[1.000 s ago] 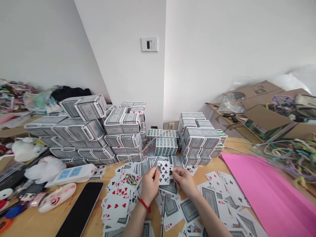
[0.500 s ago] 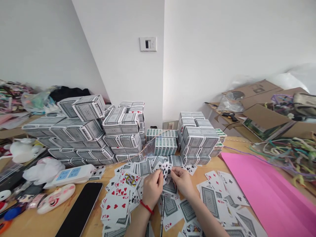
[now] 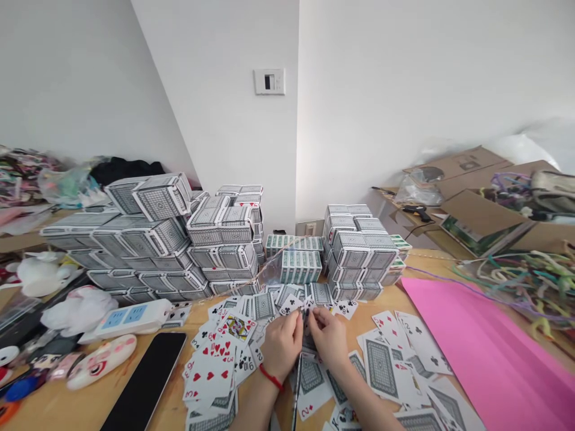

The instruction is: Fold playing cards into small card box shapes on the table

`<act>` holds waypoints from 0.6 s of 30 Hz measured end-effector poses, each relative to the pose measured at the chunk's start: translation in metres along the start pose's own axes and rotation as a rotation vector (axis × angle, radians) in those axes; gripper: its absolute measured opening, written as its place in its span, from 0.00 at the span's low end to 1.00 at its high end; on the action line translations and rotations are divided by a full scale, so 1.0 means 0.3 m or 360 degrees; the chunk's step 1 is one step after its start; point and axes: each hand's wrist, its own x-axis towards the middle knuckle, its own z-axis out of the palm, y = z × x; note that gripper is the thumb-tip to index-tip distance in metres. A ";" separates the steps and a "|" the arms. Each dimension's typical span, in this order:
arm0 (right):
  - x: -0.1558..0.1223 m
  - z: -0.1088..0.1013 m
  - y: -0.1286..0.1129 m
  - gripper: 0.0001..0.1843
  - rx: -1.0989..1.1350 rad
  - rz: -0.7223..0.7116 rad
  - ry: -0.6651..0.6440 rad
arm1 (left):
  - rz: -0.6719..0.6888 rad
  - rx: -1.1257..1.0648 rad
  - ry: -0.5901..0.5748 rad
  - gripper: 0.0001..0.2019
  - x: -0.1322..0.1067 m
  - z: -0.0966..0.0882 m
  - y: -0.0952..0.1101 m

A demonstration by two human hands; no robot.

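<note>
My left hand, with a red band at the wrist, and my right hand are close together over the middle of the table. Between them is a playing card, bent and pinched at its sides by both thumbs and fingers; most of it is hidden. Loose playing cards lie scattered to the left, some face up, some face down. More cards spread out on the right. Just behind my fingers rests a black-suited card.
Stacked blocks made of cards rise on the left, with another stack on the right. Green-and-white card boxes stand between. A phone, a power strip and pink paper flank the cards.
My hands have drawn closer together. The card that showed its face between them is now bent and narrower, mostly covered by my fingers.
</note>
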 end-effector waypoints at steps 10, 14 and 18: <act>0.056 -0.066 0.013 0.19 0.1138 0.0646 -0.0709 | -0.0828 -0.0654 -0.0030 0.16 0.017 -0.028 -0.020; 0.060 -0.088 0.003 0.17 0.1265 0.0777 -0.0893 | -0.0820 -0.0727 -0.0076 0.15 0.020 -0.041 -0.007; 0.060 -0.089 -0.012 0.15 0.1201 0.0747 -0.0952 | -0.0796 -0.0732 -0.0101 0.13 0.020 -0.052 0.011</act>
